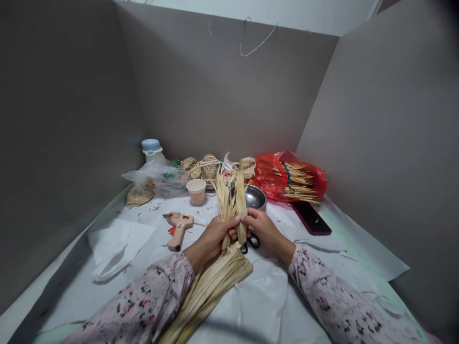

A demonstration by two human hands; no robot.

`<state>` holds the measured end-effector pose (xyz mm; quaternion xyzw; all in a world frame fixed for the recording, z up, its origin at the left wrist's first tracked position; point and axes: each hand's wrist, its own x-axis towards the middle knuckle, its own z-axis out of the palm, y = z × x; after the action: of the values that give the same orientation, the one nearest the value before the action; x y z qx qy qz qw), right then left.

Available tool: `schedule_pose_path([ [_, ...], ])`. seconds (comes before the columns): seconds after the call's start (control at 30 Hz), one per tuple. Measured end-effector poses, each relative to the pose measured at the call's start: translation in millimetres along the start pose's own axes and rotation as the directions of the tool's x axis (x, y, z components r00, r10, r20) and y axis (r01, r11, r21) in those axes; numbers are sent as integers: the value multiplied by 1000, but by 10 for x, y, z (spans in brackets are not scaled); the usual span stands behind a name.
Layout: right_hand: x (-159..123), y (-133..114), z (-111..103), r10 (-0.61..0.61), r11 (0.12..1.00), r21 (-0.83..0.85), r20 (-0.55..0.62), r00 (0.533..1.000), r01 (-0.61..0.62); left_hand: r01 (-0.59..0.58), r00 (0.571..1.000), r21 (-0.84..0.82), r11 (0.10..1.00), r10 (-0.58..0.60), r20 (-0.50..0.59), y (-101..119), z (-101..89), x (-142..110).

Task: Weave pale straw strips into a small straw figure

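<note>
My left hand (215,235) is closed around a bunch of thin dried husk strips (225,198), their split ends fanning upward. A wider dried husk strip (241,196) stands upright beside the bunch, pinched low down by the fingers of my right hand (263,228). The fingertips of both hands nearly meet at its base. Below my hands a bundle of long, flat dried husks (215,286) lies slantwise on the white covering, partly under my left forearm. The black handles of scissors (254,241) show just behind my fingers; their blades are hidden.
A glue gun (179,229) lies left, near a paper cup (196,191). Behind my hands sits a metal bowl (256,197). Woven pieces (210,167), a plastic bag (165,177) and a bottle (152,149) line the back. Right are a red bag (267,174) of husks and a phone (311,219).
</note>
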<state>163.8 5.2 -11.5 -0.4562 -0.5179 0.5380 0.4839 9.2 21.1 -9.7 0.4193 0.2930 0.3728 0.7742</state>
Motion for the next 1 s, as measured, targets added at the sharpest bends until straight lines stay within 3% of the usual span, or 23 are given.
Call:
schedule_pose_path([
  [0.53, -60, 50, 72, -50, 983, -180, -96, 994, 32, -5, 999, 75, 997, 1, 53, -54, -12, -11],
  [0.73, -102, 38, 71, -60, 993, -109, -67, 996, 53, -48, 996, 50, 998, 44, 82, -56, 18, -52],
  [0.87, -105, 37, 33, -70, 996, -61, -71, 995, 65, -21, 999, 25, 999, 20, 37, -55, -20, -50],
  [1.0, -89, 66, -13, -40, 999, 23, -22, 999, 41, 0, 998, 23, 1000, -2, 60, -66, -74, -14],
])
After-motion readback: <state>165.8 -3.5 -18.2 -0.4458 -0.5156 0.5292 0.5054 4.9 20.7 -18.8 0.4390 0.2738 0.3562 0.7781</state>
